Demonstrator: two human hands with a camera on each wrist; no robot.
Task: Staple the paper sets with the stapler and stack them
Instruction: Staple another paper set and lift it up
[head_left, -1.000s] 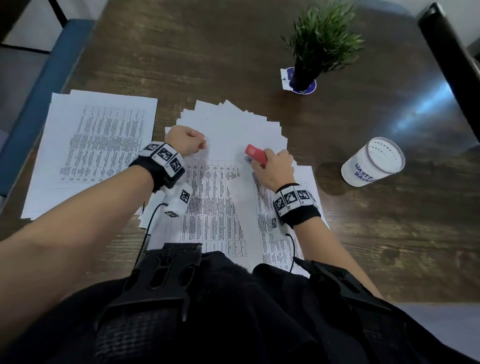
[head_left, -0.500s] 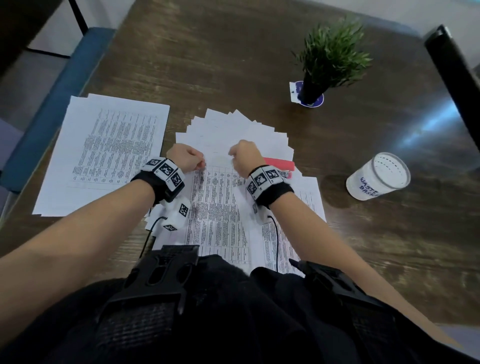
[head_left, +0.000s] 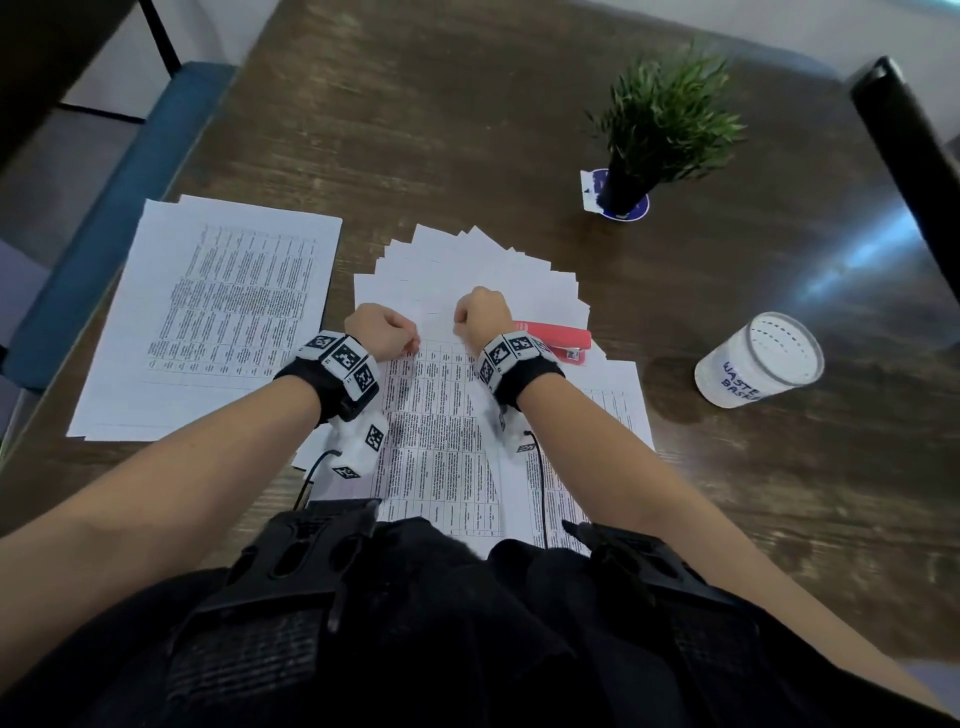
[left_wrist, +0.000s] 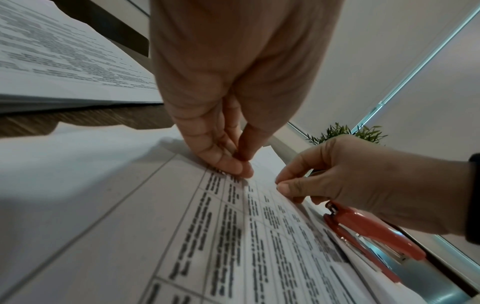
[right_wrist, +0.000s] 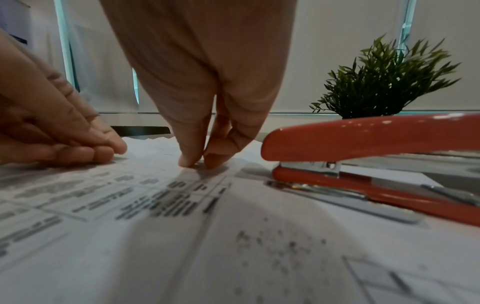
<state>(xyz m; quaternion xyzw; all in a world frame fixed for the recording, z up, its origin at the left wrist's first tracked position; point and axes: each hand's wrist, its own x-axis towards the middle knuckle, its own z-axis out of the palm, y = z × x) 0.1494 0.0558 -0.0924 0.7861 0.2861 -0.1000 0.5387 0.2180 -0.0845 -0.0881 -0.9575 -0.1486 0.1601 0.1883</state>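
Note:
A printed paper set (head_left: 441, 431) lies in front of me on a fan of blank sheets (head_left: 467, 265). My left hand (head_left: 414, 340) pinches its top edge near the left corner, thumb against fingertips (left_wrist: 240, 167). A little to the right, my right hand (head_left: 458, 326) pinches the same top edge between thumb and forefinger (right_wrist: 197, 162). The red stapler (head_left: 558, 340) lies on the papers just right of my right hand (left_wrist: 281, 186), held by nobody; it also shows in the wrist views (right_wrist: 363, 142). A stack of printed sets (head_left: 218, 312) rests at the left.
A small potted plant (head_left: 660, 124) stands at the back right of the dark wooden table (head_left: 415, 130). A white cup labelled as a waste basket (head_left: 758, 361) stands at the right. A blue bench (head_left: 104, 208) runs along the left edge and a dark chair back (head_left: 909, 156) is at far right.
My right hand has let go of the stapler, which now lies on the papers, and moved left to the paper set's top edge. My left hand has stayed at that edge.

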